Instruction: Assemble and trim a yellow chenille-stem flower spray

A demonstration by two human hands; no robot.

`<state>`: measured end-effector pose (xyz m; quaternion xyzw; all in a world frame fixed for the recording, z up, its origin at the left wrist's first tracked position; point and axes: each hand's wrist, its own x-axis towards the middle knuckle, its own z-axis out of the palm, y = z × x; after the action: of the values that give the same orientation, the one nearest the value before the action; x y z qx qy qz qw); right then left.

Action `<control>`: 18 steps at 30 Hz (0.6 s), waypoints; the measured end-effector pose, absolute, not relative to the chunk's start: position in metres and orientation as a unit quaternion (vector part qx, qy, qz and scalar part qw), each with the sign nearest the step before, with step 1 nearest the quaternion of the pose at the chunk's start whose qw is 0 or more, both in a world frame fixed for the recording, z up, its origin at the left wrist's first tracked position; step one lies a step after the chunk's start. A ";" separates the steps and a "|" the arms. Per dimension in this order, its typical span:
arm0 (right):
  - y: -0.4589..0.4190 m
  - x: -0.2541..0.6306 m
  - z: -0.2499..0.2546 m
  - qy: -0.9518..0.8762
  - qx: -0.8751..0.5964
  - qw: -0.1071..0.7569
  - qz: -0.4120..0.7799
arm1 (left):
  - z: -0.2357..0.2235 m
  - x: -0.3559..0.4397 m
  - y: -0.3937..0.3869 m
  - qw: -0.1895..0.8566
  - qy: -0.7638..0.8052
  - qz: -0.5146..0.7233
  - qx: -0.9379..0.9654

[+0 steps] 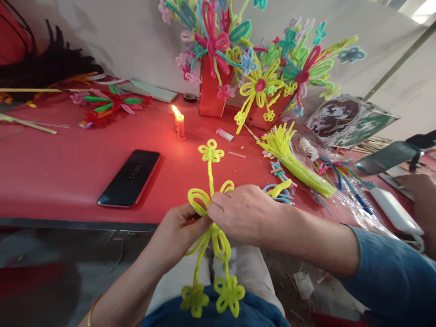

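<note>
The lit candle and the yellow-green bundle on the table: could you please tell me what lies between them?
Between the candle and the bundle, the head view shows a small pink-and-white object and a thin pale strip on the red tabletop.

General light: moderately bright, with a pale, soft tone on the wall (136,50).
Bright corner: a white glare, overexposed, at the upper right of the frame.
Candle flame (176,111): small and very bright, it gives a warm glow to the red table (75,159) around it.
Shadows: soft on the wall at upper left; the floor (102,259) is rather dim.
Plastic wrap (366,222): shiny highlights.
Yellow flower (211,152): fairly clear.
Frame edges: stretched, slightly soft.
</note>
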<state>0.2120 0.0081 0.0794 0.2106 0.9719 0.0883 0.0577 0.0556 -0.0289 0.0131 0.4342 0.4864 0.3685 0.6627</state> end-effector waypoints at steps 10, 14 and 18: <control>0.012 0.215 0.077 0.980 0.174 0.083 0.046 | 0.019 0.056 -0.027 0.615 0.489 0.324 0.527; 0.013 0.216 0.079 0.984 0.153 0.086 0.024 | 0.023 0.057 -0.028 0.632 0.470 0.310 0.533; 0.013 0.216 0.081 0.985 0.145 0.092 0.005 | 0.026 0.057 -0.028 0.646 0.452 0.298 0.539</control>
<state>0.2159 0.0132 0.0807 0.1445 0.9852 0.0045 0.0919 0.0572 -0.0285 0.0256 0.5387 0.4517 0.2981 0.6456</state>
